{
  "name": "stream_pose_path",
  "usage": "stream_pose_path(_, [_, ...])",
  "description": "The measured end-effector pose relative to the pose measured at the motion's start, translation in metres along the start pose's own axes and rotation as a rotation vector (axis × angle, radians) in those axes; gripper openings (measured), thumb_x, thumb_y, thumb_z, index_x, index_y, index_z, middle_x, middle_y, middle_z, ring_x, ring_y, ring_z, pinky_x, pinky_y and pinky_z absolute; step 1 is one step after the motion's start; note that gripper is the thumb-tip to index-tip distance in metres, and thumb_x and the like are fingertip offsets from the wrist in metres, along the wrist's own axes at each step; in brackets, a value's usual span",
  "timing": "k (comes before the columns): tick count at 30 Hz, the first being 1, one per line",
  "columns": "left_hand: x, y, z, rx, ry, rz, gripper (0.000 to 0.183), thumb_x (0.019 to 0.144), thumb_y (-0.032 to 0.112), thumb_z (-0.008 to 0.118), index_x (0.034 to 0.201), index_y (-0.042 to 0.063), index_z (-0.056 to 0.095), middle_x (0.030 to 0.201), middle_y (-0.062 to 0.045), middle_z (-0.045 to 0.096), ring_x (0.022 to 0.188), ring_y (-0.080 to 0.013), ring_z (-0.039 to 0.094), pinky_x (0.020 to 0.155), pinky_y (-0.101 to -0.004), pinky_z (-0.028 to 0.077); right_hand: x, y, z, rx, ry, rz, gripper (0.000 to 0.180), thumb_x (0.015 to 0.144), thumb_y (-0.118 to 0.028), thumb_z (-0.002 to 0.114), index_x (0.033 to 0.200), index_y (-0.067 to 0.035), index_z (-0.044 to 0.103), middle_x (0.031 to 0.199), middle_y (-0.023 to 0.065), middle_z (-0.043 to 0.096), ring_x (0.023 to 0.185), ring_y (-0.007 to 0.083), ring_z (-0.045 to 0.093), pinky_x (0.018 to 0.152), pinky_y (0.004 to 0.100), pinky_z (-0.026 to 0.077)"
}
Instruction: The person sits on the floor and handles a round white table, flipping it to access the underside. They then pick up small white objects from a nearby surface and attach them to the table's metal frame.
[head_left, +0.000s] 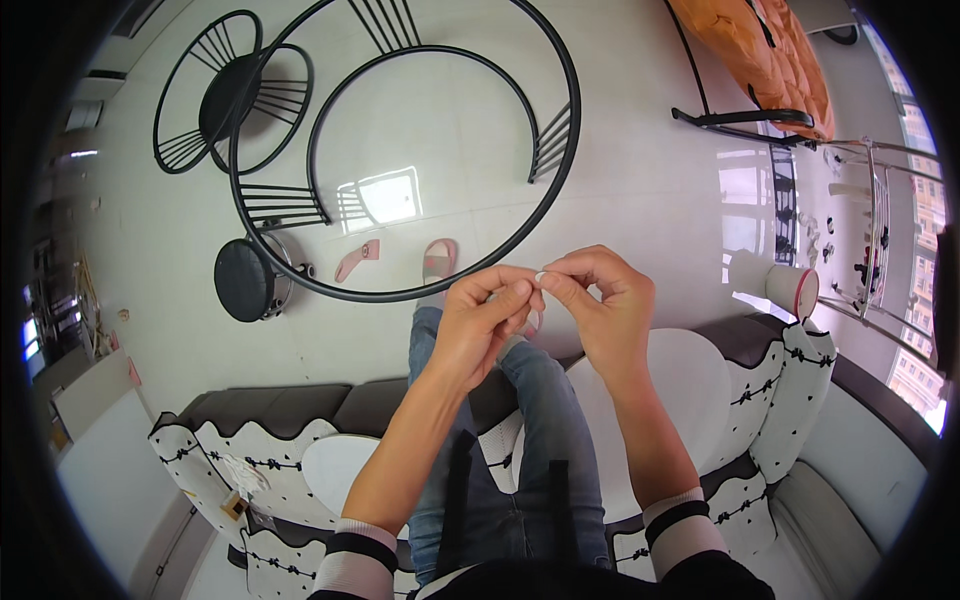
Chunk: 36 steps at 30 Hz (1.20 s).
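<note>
Out in front of my lap, both hands meet at the fingertips. My right hand (609, 311) pinches a small white piece (540, 277) between thumb and forefinger; it is too small to name. Close against it is my left hand (480, 319), its fingers curled and its forefinger tip at the white piece. Whether the left fingers also grip something thin cannot be made out. Below the hands are my legs in blue jeans (551, 420), seated on a dark sofa (270, 405) with white bow-patterned covers.
A black round metal table frame (574, 112) stands ahead, its rim reaching close to my hands. Left of it are a black stool (244, 280) and a black wire-sided chair (229, 97). White rounded panels (675, 390) rest on the sofa. A white bin (799, 291) and metal rack (870, 225) are right.
</note>
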<state>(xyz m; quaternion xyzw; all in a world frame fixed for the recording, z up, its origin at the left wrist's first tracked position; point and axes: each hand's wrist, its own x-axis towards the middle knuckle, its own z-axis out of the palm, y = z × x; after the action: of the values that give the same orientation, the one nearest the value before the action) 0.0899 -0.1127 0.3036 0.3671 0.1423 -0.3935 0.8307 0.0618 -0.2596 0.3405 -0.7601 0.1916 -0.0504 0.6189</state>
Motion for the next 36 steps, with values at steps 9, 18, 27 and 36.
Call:
stream_pose_path(9, [-0.035, 0.069, -0.020, 0.363, 0.086, 0.104, 0.008, 0.085, 0.006, 0.062, 0.088, 0.001, 0.068, 0.070, -0.003, 0.064, 0.056, -0.0032, 0.046, 0.049, -0.0190, 0.032, 0.015, -0.040, 0.043, 0.290, -0.317, 0.392, 0.003, 0.079, 0.002, 0.066, 0.078, 0.003, 0.063, 0.073, 0.0066, 0.064, 0.065, 0.0096, 0.058, 0.059, 0.0212, 0.045])
stream_pose_path(18, [-0.030, 0.126, -0.054, 0.376, 0.068, 0.107, 0.007, 0.085, 0.004, 0.062, 0.087, -0.001, 0.066, 0.069, -0.001, 0.060, 0.060, -0.0051, 0.053, 0.054, -0.0193, 0.041, 0.050, -0.061, 0.097, 0.211, -0.360, 0.464, 0.006, 0.077, 0.000, 0.069, 0.076, 0.001, 0.063, 0.072, 0.0034, 0.063, 0.065, 0.0075, 0.056, 0.060, 0.0198, 0.043])
stream_pose_path(27, [-0.026, 0.165, -0.088, 0.355, 0.142, 0.068, 0.005, 0.081, 0.002, 0.063, 0.080, 0.000, 0.067, 0.073, 0.002, 0.061, 0.065, -0.0027, 0.048, 0.059, -0.0185, 0.038, 0.058, -0.085, 0.157, 0.052, -0.229, 0.288, 0.002, 0.079, 0.002, 0.068, 0.080, 0.003, 0.066, 0.074, 0.0056, 0.064, 0.063, 0.0087, 0.057, 0.053, 0.0213, 0.044])
stream_pose_path(36, [-0.030, 0.192, -0.099, 0.235, 0.216, 0.074, 0.006, 0.081, 0.003, 0.062, 0.079, 0.001, 0.067, 0.065, 0.001, 0.058, 0.057, -0.0023, 0.044, 0.052, -0.0186, 0.032, 0.075, -0.097, 0.182, -0.126, -0.362, 0.128, 0.007, 0.078, 0.002, 0.065, 0.084, 0.002, 0.069, 0.081, 0.0083, 0.065, 0.070, 0.0122, 0.062, 0.061, 0.0229, 0.050])
